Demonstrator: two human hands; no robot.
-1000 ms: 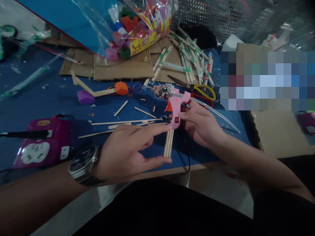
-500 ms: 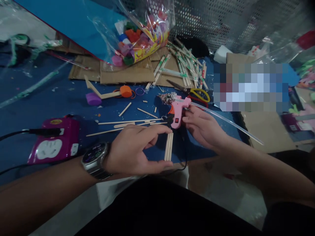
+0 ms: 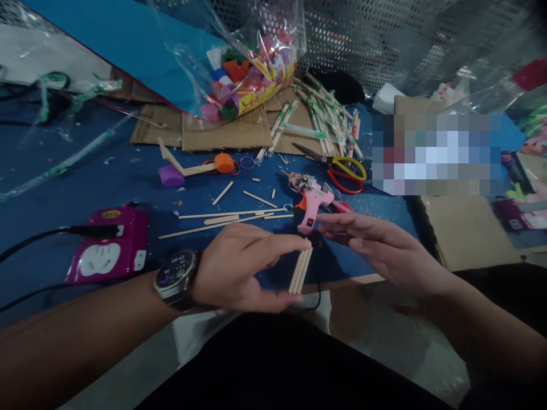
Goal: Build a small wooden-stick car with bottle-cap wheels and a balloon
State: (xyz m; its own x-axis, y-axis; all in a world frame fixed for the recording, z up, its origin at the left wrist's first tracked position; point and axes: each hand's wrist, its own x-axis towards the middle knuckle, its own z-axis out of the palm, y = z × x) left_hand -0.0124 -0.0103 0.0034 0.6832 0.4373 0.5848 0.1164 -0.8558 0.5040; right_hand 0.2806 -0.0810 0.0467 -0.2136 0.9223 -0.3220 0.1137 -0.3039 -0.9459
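My left hand (image 3: 239,265) pinches a short row of wooden sticks (image 3: 301,270) by its two ends, between thumb and forefinger, just above the table's front edge. My right hand (image 3: 380,245) holds nothing; its fingers stretch out toward the handle of a pink hot glue gun (image 3: 314,209). Whether a fingertip touches that handle I cannot tell. The gun lies on the blue table, its nozzle end wrapped in crumpled, dirty foil. Long thin sticks (image 3: 231,214) and short cut pieces lie left of it. Scissors (image 3: 348,171) with yellow and red handles rest behind the gun.
A purple power socket box (image 3: 109,245) with black cables stands at the left. Behind are a clear bag of colourful pieces (image 3: 252,80), cardboard (image 3: 226,134) and wrapped chopsticks (image 3: 329,122). A stick piece with purple and orange ends (image 3: 196,169) lies mid-left.
My right hand has drawn back from the glue gun, which now lies lower on the table. The long clear glue stick behind it no longer shows. The held sticks have tilted slightly.
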